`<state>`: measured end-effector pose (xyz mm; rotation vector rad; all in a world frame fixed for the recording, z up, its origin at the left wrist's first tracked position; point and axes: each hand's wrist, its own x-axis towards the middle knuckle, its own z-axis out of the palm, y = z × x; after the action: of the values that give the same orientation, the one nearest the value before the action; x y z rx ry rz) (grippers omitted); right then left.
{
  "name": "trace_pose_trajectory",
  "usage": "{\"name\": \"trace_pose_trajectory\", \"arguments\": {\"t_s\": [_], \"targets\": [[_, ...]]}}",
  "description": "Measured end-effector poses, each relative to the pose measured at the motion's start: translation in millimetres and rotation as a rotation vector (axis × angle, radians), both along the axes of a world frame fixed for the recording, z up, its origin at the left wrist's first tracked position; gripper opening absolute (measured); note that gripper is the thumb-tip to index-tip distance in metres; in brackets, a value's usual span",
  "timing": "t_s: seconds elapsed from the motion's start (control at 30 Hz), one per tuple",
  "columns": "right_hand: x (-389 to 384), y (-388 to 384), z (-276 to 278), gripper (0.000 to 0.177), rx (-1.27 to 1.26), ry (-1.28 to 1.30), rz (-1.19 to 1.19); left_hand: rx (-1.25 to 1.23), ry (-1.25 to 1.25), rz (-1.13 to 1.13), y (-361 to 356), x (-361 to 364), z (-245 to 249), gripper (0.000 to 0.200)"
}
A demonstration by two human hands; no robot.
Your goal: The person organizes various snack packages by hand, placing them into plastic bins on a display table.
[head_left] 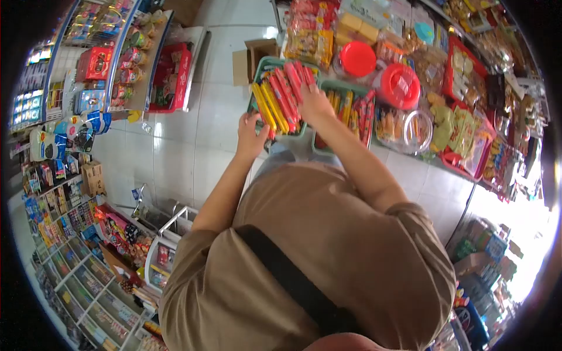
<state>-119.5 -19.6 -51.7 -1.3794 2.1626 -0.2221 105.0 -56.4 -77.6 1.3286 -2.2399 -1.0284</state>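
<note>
A green basket (pixel 259 65) holds long, slim packets standing at a slant: yellow packets (pixel 270 107) on the left, red packets (pixel 283 95) in the middle and on the right. My right hand (pixel 316 105) reaches over the basket's right side, its fingers closed on red packets there; part of the grip is hidden. At the near left corner is my left hand (pixel 252 136), fingers apart and beside the ends of the yellow packets. A second green basket (pixel 370 126), to the right, carries more yellow and red packets, partly under my right forearm.
An open cardboard box (pixel 241 67) stands on the tiled floor (pixel 219 126) behind the basket. Red-lidded jars (pixel 358 58), a clear round tub (pixel 417 131) and bagged snacks (pixel 307 35) crowd the right. Shop shelves (pixel 111 55) with goods line the left.
</note>
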Motion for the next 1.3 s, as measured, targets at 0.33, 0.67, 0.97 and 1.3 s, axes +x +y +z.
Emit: {"name": "trace_pose_trajectory", "arguments": {"t_s": [0.33,0.67,0.97,1.3], "targets": [[-25.5,72.6,-14.5,0.048,-0.286,-0.091,0.144,0.016,-0.065,-0.065,5.2,-18.6,4.6,0.062],[-61.5,116.1,0.7,0.073,0.241,0.309,-0.434,-0.089,-0.029,-0.143,0.8,-39.2,23.0,0.061],[-47.1,139.1,-63.5,0.065,0.210,0.581,-0.168,-0.254,0.062,-0.390,32.0,-80.1,55.9,0.055],[-83.3,107.5,-61.9,0.093,0.108,0.156,-0.309,-0.115,0.030,-0.418,44.3,-81.4,44.8,0.052]]}}
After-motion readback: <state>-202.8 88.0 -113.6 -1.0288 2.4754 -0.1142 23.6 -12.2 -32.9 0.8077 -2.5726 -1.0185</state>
